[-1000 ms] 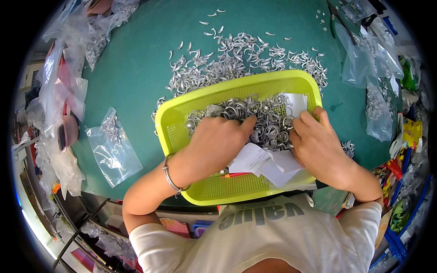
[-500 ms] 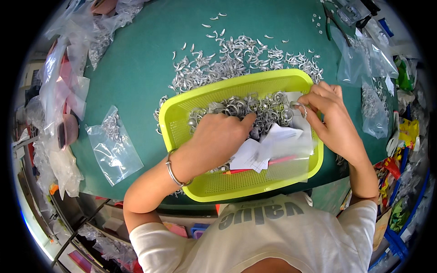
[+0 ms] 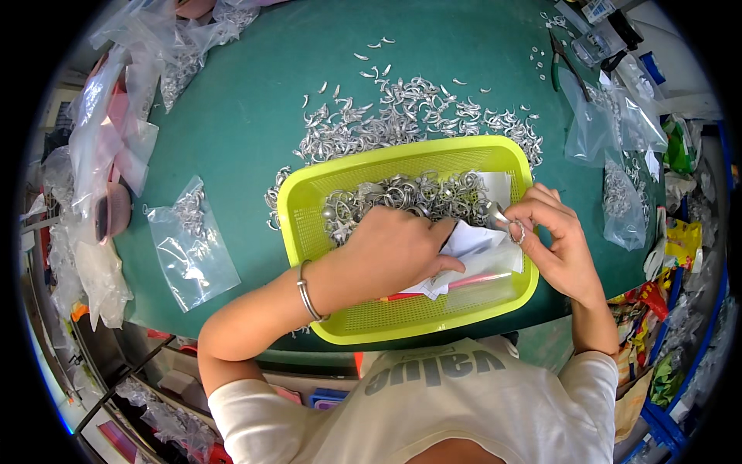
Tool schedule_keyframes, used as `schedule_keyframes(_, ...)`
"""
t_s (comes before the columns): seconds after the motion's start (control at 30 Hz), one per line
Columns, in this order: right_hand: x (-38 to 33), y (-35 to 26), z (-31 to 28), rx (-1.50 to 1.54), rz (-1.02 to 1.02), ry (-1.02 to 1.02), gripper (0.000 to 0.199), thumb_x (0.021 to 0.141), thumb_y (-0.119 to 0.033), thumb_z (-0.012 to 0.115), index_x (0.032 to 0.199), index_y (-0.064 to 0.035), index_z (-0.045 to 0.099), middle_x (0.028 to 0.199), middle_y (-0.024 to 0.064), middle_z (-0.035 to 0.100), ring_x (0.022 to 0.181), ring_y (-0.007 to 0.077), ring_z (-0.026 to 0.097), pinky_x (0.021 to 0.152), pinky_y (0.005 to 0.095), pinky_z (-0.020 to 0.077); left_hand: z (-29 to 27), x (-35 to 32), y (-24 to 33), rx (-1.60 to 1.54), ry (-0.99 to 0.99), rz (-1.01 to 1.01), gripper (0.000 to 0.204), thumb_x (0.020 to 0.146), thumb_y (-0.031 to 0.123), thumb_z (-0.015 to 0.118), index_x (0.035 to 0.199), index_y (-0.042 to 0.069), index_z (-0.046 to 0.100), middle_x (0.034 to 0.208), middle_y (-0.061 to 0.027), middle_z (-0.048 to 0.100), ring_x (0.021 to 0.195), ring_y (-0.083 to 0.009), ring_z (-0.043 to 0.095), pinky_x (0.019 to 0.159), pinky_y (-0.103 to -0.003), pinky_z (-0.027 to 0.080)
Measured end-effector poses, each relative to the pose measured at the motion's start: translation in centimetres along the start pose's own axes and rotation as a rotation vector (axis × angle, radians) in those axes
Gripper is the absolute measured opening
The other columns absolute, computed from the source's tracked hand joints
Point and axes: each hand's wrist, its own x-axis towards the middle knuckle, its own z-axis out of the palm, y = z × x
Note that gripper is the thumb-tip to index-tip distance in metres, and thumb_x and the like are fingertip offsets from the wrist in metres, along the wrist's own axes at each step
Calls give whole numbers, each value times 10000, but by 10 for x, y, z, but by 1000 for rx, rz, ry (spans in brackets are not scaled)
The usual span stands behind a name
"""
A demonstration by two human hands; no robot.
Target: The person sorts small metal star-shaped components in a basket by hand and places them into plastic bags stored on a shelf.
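A lime-green plastic basket (image 3: 410, 329) sits at the near edge of the green table, tilted slightly. Inside it a heap of silver rings (image 3: 402, 189) fills the far half, and white paper slips (image 3: 479, 241) lie at the near right. My left hand (image 3: 394, 251) reaches over the basket beside the slips, its thumb and forefinger apart; its other fingertips are hidden. At the basket's right rim, my right hand (image 3: 553, 240) pinches a silver ring (image 3: 516, 230) between thumb and fingers. A red pen-like stick (image 3: 398, 296) shows partly under my left hand.
Loose curved silver pieces (image 3: 402, 116) are spread beyond the basket. A clear bag (image 3: 193, 251) with silver pieces lies to the left, with more plastic bags (image 3: 124, 131) along that edge. Pliers (image 3: 568, 62), a clear jar (image 3: 603, 42) and bags (image 3: 624, 201) are at the right.
My left hand has come out of the ring heap toward the paper slips, its thumb now showing apart. My right hand has moved slightly nearer with its ring. The slips have shifted.
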Motion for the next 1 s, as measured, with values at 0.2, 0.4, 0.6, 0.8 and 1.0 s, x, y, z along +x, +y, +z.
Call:
schedule_keyframes(0.2,-13,6,11,510,23,68,104,780,16,593,880,5,619,695,50,508,675,140,445,619,271,342,6,-2,-3,-126,40,219,232,784,257,625,957,104,644,556,-34,531,491,-228,551,442,-355,428)
schedule_keyframes(0.4,-18,9,9,297,-282,172,71,705,1,641,770,-5,670,687,50,486,628,189,426,563,296,320,5,-7,0,-55,25,408,189,752,169,626,912,69,637,553,-28,499,484,-186,533,422,-322,408)
schedule_keyframes(0.6,-18,5,10,9,-447,252,193,593,25,654,779,-21,679,661,42,440,609,197,401,546,305,289,12,-9,-1,-86,117,515,149,746,147,636,834,31,608,544,-21,466,480,-171,514,430,-301,408)
schedule_keyframes(0.8,-11,8,10,-188,-375,328,233,586,27,664,810,-35,678,648,34,428,595,198,401,564,313,273,6,-10,0,-87,122,510,100,730,127,643,781,57,592,556,-12,462,483,-170,506,434,-302,408)
schedule_keyframes(1.0,1,6,14,-478,-311,298,228,622,18,656,842,-42,664,651,35,403,633,199,411,594,321,278,-6,-9,-3,-184,398,101,73,674,77,612,648,81,545,462,-65,452,398,-219,493,399,-345,380)
